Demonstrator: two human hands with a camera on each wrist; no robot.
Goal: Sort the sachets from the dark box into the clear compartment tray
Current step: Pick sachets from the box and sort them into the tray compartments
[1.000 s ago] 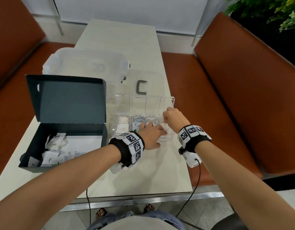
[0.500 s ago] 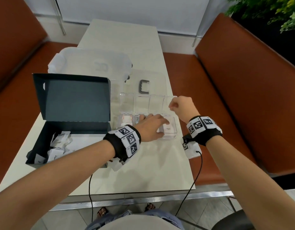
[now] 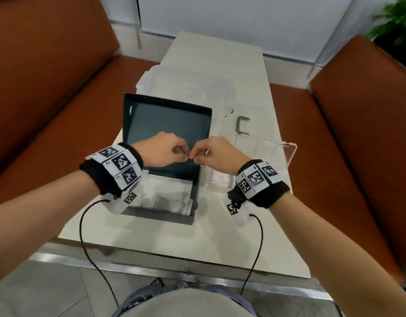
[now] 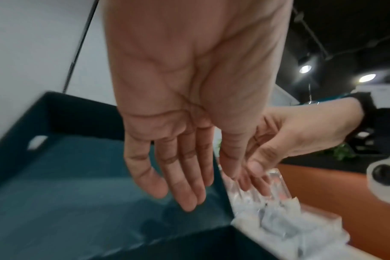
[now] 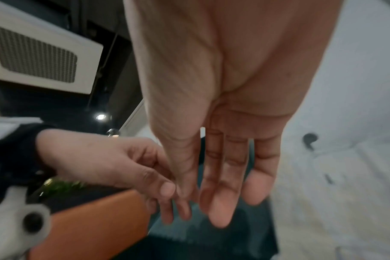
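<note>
— How far along is the sorting?

— Partway, I'd say. Nearest me, by the counter's near edge, the dark blue cardboard box holds a heap of white paper sachets, so plenty is left. Just right of the box, the clear plastic compartment tray shows some sachets in its near compartments. My right wrist hides the rest of that row, and the far compartments are too blurred to judge.

— And your hands?

— Both hang over the box's far end. My left hand and right hand meet at thumb and forefinger tips, with the other fingers loose and nearly straight. I cannot tell whether a sachet is pinched between them, because nothing shows there.

— What else is around?

— The box's raised lid stands right behind my hands. Past the tray lies a small grey U-shaped clip, and beyond the lid sits a translucent plastic tub toward the counter's far end. Orange-brown upholstered benches run along both sides.

— Anything in the way?

— The lid is the only obstacle I see, and the path from box to tray looks open.
</note>
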